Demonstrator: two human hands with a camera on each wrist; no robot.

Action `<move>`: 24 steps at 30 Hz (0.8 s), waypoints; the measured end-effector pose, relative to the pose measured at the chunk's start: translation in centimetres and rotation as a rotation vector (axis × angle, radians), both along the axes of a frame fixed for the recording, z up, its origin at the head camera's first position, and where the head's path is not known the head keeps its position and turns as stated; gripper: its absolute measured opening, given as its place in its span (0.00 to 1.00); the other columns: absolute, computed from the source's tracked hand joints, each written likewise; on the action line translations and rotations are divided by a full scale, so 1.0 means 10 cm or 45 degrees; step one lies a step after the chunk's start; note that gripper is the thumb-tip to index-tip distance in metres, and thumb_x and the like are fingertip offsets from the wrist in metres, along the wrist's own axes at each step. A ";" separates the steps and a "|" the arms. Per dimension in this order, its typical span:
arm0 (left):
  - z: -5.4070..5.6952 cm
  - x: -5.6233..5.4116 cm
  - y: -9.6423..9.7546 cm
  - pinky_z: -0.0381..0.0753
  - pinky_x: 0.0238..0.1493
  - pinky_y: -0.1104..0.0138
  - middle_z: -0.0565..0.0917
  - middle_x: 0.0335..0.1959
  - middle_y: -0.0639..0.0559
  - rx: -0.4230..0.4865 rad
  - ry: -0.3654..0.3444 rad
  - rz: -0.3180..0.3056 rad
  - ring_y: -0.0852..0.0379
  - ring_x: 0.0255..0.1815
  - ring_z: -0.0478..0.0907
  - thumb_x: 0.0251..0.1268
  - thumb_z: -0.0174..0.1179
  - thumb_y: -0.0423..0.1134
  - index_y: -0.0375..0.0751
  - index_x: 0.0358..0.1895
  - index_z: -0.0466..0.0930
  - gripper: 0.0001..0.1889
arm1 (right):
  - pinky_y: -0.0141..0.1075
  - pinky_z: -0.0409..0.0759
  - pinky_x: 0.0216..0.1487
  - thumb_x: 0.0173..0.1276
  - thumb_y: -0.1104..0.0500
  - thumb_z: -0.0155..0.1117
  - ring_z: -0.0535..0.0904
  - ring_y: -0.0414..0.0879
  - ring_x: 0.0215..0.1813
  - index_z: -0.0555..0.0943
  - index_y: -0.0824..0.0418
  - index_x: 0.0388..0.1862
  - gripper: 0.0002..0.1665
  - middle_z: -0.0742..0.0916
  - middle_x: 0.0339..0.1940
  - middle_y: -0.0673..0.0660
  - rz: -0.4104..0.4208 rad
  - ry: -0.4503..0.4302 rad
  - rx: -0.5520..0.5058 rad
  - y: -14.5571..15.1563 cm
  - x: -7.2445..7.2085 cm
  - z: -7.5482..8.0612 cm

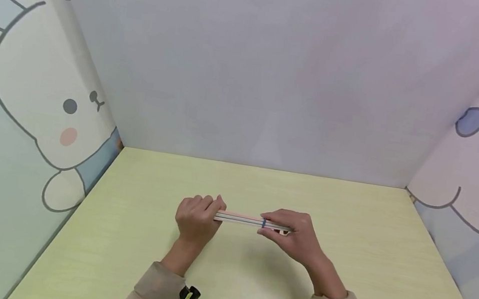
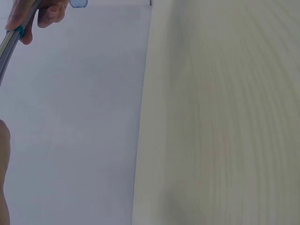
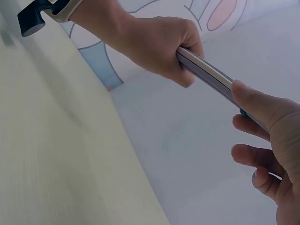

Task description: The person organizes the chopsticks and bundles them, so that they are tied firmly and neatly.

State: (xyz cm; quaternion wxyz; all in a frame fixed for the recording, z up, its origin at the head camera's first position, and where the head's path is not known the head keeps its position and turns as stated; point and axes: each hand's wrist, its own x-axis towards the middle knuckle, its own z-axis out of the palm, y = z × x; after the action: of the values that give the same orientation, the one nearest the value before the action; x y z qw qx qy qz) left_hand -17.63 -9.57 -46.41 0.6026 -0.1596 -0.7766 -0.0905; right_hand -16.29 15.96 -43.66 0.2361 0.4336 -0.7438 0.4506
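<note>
Above the table, both hands hold a slim bundle of long thin sticks, pale pink and white with dark lines between them. A blue band goes round the bundle towards its right end. My left hand grips the left end in a fist, which hides that end. With thumb and forefinger, my right hand pinches the bundle at the band. In the right wrist view, the other fingers of that hand stay off the sticks. The left wrist view catches only part of the bundle and the right hand.
Beneath the hands lies a pale yellow-green table. A plain grey wall stands at its back edge, with cartoon-printed panels on both sides. Black wrist mounts sit at both beige sleeve cuffs.
</note>
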 end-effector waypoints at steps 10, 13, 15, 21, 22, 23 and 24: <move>0.07 0.01 -0.02 0.68 0.14 0.62 0.75 0.11 0.53 0.020 -0.010 0.014 0.55 0.09 0.63 0.63 0.53 0.35 0.42 0.14 0.72 0.17 | 0.32 0.83 0.33 0.59 0.57 0.79 0.88 0.42 0.33 0.88 0.63 0.46 0.17 0.91 0.37 0.56 -0.016 -0.042 -0.029 0.04 -0.01 0.02; 0.07 0.00 -0.04 0.66 0.13 0.62 0.74 0.11 0.53 0.023 -0.010 0.017 0.55 0.09 0.62 0.64 0.53 0.35 0.43 0.14 0.72 0.18 | 0.32 0.83 0.31 0.62 0.58 0.76 0.87 0.40 0.32 0.89 0.61 0.43 0.12 0.90 0.35 0.54 -0.024 0.002 -0.014 0.05 -0.02 0.03; 0.07 0.00 -0.04 0.66 0.13 0.62 0.74 0.11 0.53 0.022 -0.013 0.014 0.55 0.09 0.61 0.64 0.52 0.35 0.43 0.14 0.71 0.18 | 0.33 0.83 0.32 0.64 0.58 0.75 0.87 0.41 0.33 0.89 0.61 0.42 0.10 0.90 0.35 0.53 -0.027 0.041 0.012 0.05 -0.02 0.05; 0.13 0.00 -0.01 0.69 0.15 0.62 0.75 0.11 0.53 0.009 -0.029 0.012 0.55 0.09 0.63 0.63 0.52 0.35 0.43 0.14 0.73 0.17 | 0.34 0.85 0.39 0.67 0.55 0.72 0.88 0.45 0.34 0.89 0.63 0.43 0.12 0.91 0.35 0.54 -0.033 0.148 0.076 0.02 -0.03 0.13; 0.14 0.01 0.00 0.70 0.15 0.61 0.75 0.11 0.53 0.010 -0.034 0.012 0.55 0.09 0.63 0.63 0.52 0.35 0.43 0.14 0.73 0.17 | 0.35 0.85 0.38 0.68 0.55 0.71 0.88 0.45 0.34 0.88 0.64 0.43 0.13 0.91 0.35 0.55 -0.026 0.164 0.076 0.01 -0.04 0.14; 0.16 0.01 0.01 0.70 0.15 0.61 0.75 0.11 0.53 0.010 -0.040 0.010 0.55 0.09 0.63 0.63 0.52 0.34 0.43 0.14 0.73 0.17 | 0.35 0.85 0.38 0.68 0.54 0.71 0.88 0.45 0.33 0.89 0.64 0.42 0.13 0.91 0.35 0.55 -0.025 0.175 0.075 0.01 -0.04 0.15; 0.17 0.02 0.02 0.70 0.15 0.61 0.75 0.11 0.53 0.009 -0.046 0.010 0.55 0.09 0.63 0.63 0.52 0.34 0.43 0.14 0.74 0.17 | 0.35 0.85 0.37 0.68 0.53 0.71 0.88 0.45 0.33 0.89 0.64 0.42 0.15 0.91 0.35 0.54 -0.027 0.178 0.078 0.02 -0.05 0.17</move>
State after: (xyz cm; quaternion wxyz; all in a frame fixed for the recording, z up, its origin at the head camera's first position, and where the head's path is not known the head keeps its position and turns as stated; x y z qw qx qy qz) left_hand -17.47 -9.37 -44.69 0.5895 -0.1529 -0.7876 -0.0939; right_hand -16.75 16.11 -41.99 0.2789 0.4632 -0.7433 0.3939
